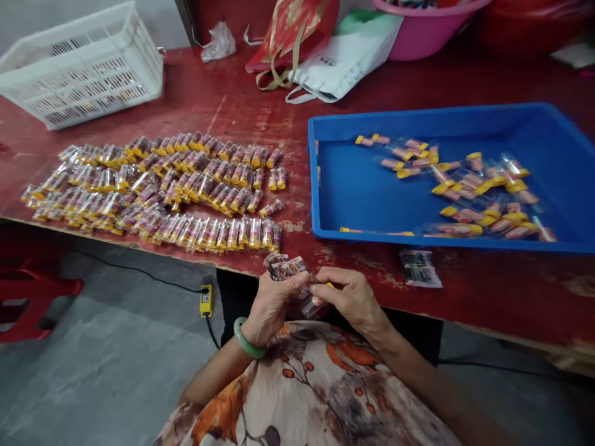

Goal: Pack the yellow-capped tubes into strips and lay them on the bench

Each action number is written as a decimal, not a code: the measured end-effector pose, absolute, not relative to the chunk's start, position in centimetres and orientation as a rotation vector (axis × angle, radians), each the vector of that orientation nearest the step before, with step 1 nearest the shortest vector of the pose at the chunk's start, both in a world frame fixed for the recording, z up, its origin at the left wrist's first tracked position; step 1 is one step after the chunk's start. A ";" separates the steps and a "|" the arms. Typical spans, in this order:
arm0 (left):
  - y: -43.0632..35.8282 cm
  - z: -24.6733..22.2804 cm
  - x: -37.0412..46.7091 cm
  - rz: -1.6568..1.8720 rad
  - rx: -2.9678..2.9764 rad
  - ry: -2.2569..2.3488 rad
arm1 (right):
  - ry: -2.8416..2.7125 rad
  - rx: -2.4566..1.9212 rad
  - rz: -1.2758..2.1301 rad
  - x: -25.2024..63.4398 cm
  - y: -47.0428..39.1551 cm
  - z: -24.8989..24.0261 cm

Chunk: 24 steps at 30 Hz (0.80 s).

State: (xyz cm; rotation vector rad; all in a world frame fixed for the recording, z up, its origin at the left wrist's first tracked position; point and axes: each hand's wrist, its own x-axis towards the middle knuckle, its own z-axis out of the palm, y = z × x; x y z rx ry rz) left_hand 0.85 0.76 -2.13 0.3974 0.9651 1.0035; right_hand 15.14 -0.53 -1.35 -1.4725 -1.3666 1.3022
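- Head view: my left hand [269, 305] is curling mostly closed round some printed slips [287, 268], probably keeping them handy.
- My right hand [356, 300] is pinching nearly shut on a yellow-capped tube [317, 301], between both hands, I guess for finger control.
- Similar tubes are lying in rows [232, 234] on the worktop [195, 102], seemingly kept apart from the blue tray's [315, 210] loose ones.

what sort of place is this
Probably a small packing workshop: rows of wrapped tubes fill the left side of a worn red table, more tubes lie loose in a blue tray, and a white crate stands behind.
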 end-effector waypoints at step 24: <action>0.5 -1.6 0.5 1.246 0.243 1.004 | -1.664 -1.188 0.602 17.0 -4.8 0.3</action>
